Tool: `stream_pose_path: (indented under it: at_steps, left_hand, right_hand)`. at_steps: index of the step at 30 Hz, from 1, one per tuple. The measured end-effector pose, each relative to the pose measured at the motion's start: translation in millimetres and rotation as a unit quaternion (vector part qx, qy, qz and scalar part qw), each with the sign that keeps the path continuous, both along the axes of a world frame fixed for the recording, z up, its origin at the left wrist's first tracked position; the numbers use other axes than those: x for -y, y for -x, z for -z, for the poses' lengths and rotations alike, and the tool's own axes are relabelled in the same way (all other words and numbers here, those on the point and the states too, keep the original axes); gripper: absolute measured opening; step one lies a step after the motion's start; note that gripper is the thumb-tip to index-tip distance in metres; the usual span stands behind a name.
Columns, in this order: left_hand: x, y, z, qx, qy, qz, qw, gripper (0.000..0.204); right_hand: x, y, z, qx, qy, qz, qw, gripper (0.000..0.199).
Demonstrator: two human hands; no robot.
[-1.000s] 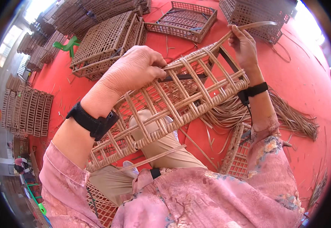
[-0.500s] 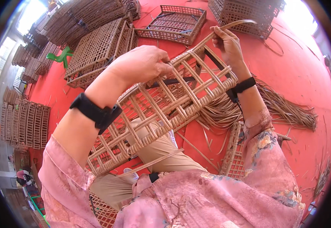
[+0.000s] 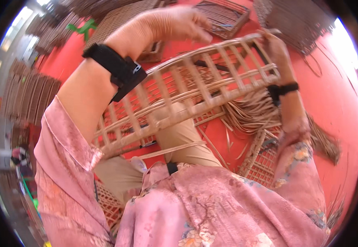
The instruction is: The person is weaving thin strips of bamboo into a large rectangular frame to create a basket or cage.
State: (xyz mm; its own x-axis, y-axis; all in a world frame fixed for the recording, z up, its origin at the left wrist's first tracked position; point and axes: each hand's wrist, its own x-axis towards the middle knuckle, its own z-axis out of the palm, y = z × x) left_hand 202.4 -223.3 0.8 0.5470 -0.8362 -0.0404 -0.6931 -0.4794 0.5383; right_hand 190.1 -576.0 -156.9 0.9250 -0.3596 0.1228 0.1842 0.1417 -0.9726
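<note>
Here a woven cane panel [image 3: 195, 90], an open lattice of pale slats, lies slanted across the person's lap, running from the lower left by the knee up to the upper right. The left hand [image 3: 166, 22] hovers above the panel's upper edge with the fingers curled loosely and slightly apart, gripping nothing that can be seen; whether the fingertips touch the slats cannot be told. The right hand [image 3: 275, 47] is clamped on the panel's far right end, its fingers wrapped around the corner of the frame. Both wrists carry a black strap [image 3: 115, 70]. Beneath the panel, loose cane strips [image 3: 249, 113] lie in a bundle on the red floor [image 3: 331, 107]. A shallow woven tray [image 3: 224, 14] rests on the floor beyond the hands, and stacks of similar panels [image 3: 31, 99] stand at the left.
</note>
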Motion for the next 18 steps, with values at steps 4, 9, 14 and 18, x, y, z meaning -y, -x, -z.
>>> stream_pose_path:
  at_steps: [4,9,14,18]
  left_hand:
    - [-105.6,65.8,-64.3,0.083,0.202,-0.002,0.976,0.039]
    - [-240.4,166.1,-72.3,0.128,0.285,-0.320,0.894,0.035]
    - [-351.0,252.7,3.8,0.126,0.384,-0.504,0.763,0.023]
    - [-374.7,318.5,66.6,-0.025,0.400,-0.592,0.699,0.030]
  right_hand:
    - [55.8,60.0,-10.7,-0.152,0.195,0.073,0.966,0.034]
    - [61.7,117.1,-11.7,-0.033,0.318,-0.002,0.948,0.042]
    - [73.0,104.6,16.9,-0.044,0.312,-0.153,0.937,0.036]
    - [125.9,75.7,34.3,0.014,0.092,-0.190,0.977,0.026]
